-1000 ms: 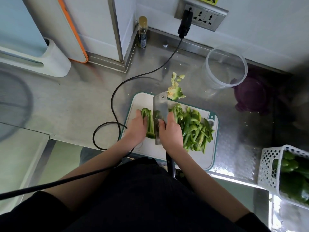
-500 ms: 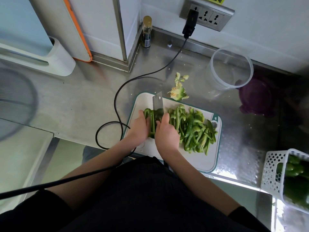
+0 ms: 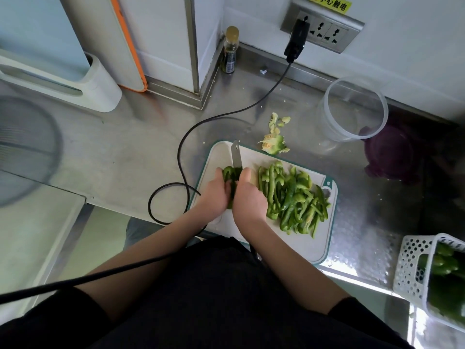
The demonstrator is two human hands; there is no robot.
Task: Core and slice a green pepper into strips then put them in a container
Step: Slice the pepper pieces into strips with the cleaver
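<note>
The right hand point(image 3: 249, 197) is clenched on a knife point(image 3: 236, 157) whose handle it hides; only the blade's far end shows. The left hand point(image 3: 214, 195) holds down one uncut pepper piece point(image 3: 230, 173), mostly covered, on the cutting board point(image 3: 302, 243). Right of the blade lies one heap of strips point(image 3: 294, 197), too tangled to count. Beyond the board: one core point(image 3: 274, 144), one clear container point(image 3: 354, 109).

Green pepper strips point(image 3: 294, 197) (board point(image 3: 297, 243))

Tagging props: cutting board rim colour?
Teal-green rim on the white cutting board, head view.
</note>
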